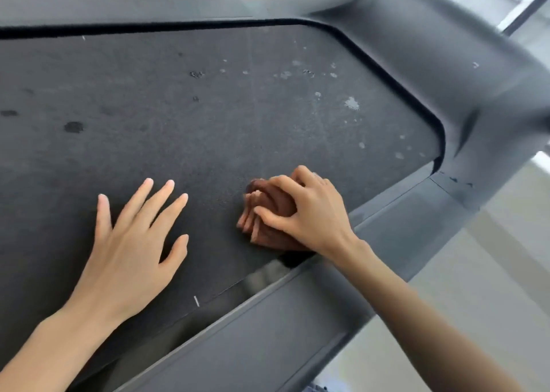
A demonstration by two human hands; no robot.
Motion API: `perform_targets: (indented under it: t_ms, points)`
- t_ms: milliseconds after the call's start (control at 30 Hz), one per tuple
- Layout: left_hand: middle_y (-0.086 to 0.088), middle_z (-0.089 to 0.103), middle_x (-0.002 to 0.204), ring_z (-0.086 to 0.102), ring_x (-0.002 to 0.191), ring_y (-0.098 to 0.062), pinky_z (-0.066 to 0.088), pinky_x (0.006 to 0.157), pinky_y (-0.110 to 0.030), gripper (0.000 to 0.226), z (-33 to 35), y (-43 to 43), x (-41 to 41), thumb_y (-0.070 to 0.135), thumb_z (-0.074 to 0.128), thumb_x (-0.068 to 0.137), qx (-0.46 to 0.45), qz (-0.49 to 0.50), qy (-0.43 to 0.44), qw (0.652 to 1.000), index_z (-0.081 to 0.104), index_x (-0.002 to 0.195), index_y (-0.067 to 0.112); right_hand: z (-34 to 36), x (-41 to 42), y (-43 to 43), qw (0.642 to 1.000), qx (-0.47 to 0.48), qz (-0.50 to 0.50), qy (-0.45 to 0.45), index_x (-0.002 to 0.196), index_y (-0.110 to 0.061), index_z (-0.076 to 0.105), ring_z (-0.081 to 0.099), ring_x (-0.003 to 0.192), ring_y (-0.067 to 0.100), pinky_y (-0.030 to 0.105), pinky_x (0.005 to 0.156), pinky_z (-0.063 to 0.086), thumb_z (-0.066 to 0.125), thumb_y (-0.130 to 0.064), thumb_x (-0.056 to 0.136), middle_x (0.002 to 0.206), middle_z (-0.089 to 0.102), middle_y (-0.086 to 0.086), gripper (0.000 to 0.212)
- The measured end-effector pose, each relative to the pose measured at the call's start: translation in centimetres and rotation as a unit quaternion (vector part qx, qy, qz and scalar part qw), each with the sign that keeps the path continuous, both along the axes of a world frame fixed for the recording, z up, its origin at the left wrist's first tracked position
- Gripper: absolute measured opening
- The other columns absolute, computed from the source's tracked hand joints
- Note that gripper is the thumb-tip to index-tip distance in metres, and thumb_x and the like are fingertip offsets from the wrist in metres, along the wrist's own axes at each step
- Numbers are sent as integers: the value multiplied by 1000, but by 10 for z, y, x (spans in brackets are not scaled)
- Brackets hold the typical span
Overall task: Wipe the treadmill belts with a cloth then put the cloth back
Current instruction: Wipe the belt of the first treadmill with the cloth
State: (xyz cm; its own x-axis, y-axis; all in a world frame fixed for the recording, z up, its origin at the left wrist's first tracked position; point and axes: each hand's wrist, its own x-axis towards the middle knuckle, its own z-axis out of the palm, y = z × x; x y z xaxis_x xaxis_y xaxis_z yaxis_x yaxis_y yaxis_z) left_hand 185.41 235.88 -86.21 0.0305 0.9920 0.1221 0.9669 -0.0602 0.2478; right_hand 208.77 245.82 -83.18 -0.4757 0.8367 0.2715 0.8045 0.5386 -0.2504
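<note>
- Grey side rail of the treadmill lies nearest, just behind both wrists, with pale floor outside it on the right grip's side.
- Left grip rests flat on the treadmill belt, fingers spread and holding nothing, apart from the right grip on its thumb side.
- Right grip has its fingers curled over a bunched brown cloth, pinching it and pressing it onto the belt. The cloth pokes out past the fingertips, close to the belt's near edge.
- The step in hand looks like wiping. It would probably go better with the cloth spread wider under the palm, even pressure, and overlapping strokes pushed away from the rail.
- Ahead of the right grip a scatter of pale dried spots awaits the cloth; ahead of the left grip sit dark blotches.
- Open belt runs ahead of both grips and off past the left grip, so long strokes have room there.
- Farthest off, the curved grey front cover walls in the belt ahead and to the outer side of the right grip; strokes should stop short of the dark seam where cloth could snag.
</note>
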Motion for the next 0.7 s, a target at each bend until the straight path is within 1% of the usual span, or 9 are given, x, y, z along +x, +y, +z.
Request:
perform_targets:
  t_ms: [67,133,233,300,367,433,533,633,700]
  points:
    - [-4,38,148,21,141,-20,15,108,-64,61,2,17,15,42,30,87,8,-40,1,999,47,137,13,13,45,23,994,34,-100,27,101,-30,67,59,78,27,36,70,48,60,-60,75,83,53,2,40]
    - [-1,35,149,19,142,-18,13,110,-62,61,5,36,33,43,28,88,0,-77,8,997,44,139,15,20,94,39,977,48,-206,13,100,-29,66,58,81,29,36,70,46,58,-61,77,85,52,4,40]
    - [4,27,153,12,144,-16,8,113,-60,65,1,59,64,48,21,87,-30,-114,18,993,35,144,20,12,148,35,939,-8,-341,-36,103,-26,64,55,94,36,40,80,42,57,-59,79,90,52,8,42]
    - [6,25,154,12,144,-16,10,113,-59,65,-6,65,76,49,19,87,-37,-120,31,992,33,145,22,3,153,16,921,-16,-386,-38,103,-24,65,53,95,37,42,85,40,55,-60,79,88,48,8,44]
    - [4,28,152,18,143,-17,15,112,-59,62,-11,67,77,48,23,89,-32,-126,43,991,36,144,22,-3,139,-7,921,-7,-386,-49,99,-24,66,52,89,36,42,82,39,54,-61,78,84,46,7,44]
    - [3,31,151,21,142,-19,16,112,-58,61,-14,67,74,47,26,89,-28,-133,50,989,38,143,20,-5,115,-31,933,11,-353,-62,94,-26,67,52,81,34,40,75,38,52,-64,78,82,49,7,43]
    - [2,33,151,24,141,-20,17,111,-58,61,-13,66,74,47,26,89,-25,-133,51,989,39,142,19,-6,81,-66,969,45,-237,-44,91,-31,67,52,72,29,37,67,41,50,-63,76,77,51,3,40]
    - [0,34,150,27,140,-22,19,110,-60,62,-12,66,76,47,26,88,-26,-136,51,989,41,141,18,-6,79,-71,991,19,-124,-34,93,-34,66,54,74,23,35,66,44,53,-66,75,78,52,-2,38]
    - [0,35,150,28,140,-22,19,110,-59,61,-10,66,76,47,26,89,-24,-135,49,989,43,140,18,-4,94,-52,989,6,-137,-51,94,-34,67,57,78,23,34,68,45,52,-67,74,80,53,-2,41]
